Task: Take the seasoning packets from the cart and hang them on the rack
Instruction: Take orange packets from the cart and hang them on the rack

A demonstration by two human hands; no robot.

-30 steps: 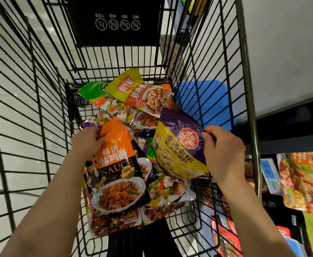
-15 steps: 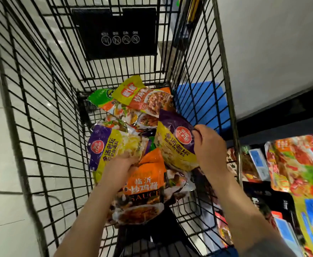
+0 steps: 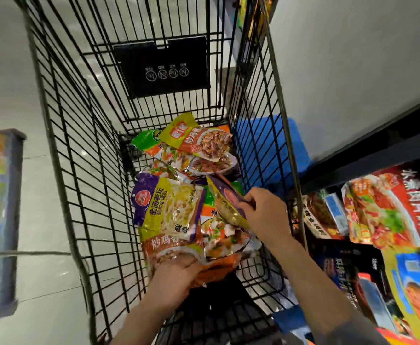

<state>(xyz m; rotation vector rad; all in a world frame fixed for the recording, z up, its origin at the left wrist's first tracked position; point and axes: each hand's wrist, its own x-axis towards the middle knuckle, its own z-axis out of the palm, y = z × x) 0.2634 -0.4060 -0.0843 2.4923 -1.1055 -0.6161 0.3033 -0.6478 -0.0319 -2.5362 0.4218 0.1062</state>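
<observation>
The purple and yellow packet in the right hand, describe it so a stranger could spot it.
Look inside the black wire cart, right side. The right hand pinches the packet edge-on, tilted, above the pile. Its twin lies flat, face-up, further left.

One black wire cart [image 3: 62, 170], two hands, and two purple-and-yellow packets among a heap I cannot count.

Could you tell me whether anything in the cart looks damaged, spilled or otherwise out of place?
Nothing looks torn or spilled. The seasoning packets lie in a loose, overlapping heap on the floor of the cart, which is normal for stock awaiting hanging. The left hand grips a stack, and the right hand holds one purple-and-yellow packet tilted.
</observation>
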